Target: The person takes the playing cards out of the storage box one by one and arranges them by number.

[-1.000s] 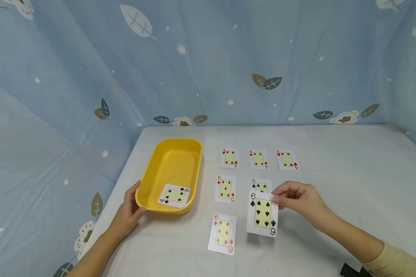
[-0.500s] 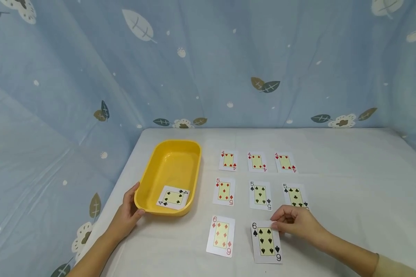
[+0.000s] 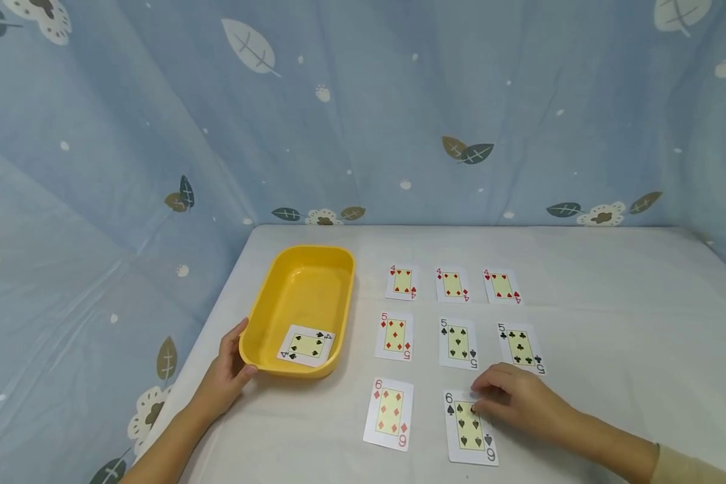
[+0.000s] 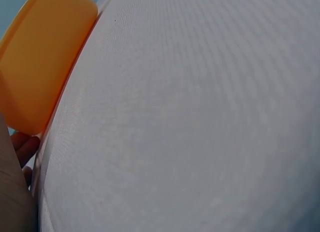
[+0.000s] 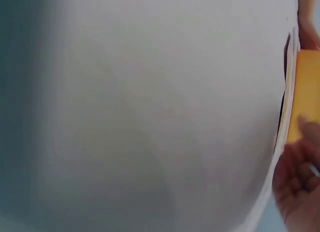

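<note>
A yellow plastic tray (image 3: 305, 289) stands at the left of the table, with a four of spades (image 3: 306, 345) lying face up inside. My left hand (image 3: 222, 382) holds the tray's near-left corner between thumb and fingers; in the left wrist view, fingertips (image 4: 26, 148) show by the tray wall (image 4: 47, 57). On the table near the front lies a six of spades (image 3: 470, 440). Over its upper right corner is my right hand (image 3: 523, 402), fingers loosely bent; whether the thumb touches the card is unclear. The right wrist view shows that hand (image 5: 302, 187) blurred.
Face-up cards lie in rows right of the tray: a four of hearts (image 3: 402, 282), four of diamonds (image 3: 452, 285) and another red four (image 3: 502, 287); five of diamonds (image 3: 394, 335), five of spades (image 3: 458, 343), five of clubs (image 3: 521, 347); six of diamonds (image 3: 389, 413). A blue patterned curtain (image 3: 387, 101) hangs behind.
My right hand has lowered the six of spades from above the five of spades onto the table, right of the six of diamonds, uncovering the fives. My left hand stays at the tray.
</note>
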`<state>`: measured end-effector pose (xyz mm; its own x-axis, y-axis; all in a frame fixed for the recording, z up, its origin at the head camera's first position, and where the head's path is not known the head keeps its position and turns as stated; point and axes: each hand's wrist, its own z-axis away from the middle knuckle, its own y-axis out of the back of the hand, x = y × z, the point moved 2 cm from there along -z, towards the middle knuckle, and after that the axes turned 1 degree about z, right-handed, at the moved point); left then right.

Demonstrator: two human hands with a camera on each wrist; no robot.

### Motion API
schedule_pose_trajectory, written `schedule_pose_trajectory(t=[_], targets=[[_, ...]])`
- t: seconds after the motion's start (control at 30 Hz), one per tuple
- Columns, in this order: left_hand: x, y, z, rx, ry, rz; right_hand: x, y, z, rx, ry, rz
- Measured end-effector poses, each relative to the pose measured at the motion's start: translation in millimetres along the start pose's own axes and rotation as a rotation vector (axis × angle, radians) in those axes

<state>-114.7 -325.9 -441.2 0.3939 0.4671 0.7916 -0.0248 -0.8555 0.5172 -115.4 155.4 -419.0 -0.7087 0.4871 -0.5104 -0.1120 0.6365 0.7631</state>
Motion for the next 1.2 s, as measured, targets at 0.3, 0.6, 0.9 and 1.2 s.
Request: schedule_pose_trajectory(t=[0.3, 0.6, 0.9, 1.2], targets=[[-5.9, -1.0, 1.7, 0.023, 0.018, -0.021, -15, 5.6, -44, -0.201, 0.024, -0.437], [-3.8, -3.1, 2.8, 0.011, 0.021, -0.002, -17, 6.1, -96, -0.166, -0.020, -0.517], [-2.4, 0.2, -1.8, 0.024, 0.038, -0.035, -24, 1.2, -139, -0.150, -0.016, -0.596], [-2.2, -1.7, -0.8, 0.027, 0.044, -0.054, -29, -14.5, -173, -0.221, -0.064, -0.596]])
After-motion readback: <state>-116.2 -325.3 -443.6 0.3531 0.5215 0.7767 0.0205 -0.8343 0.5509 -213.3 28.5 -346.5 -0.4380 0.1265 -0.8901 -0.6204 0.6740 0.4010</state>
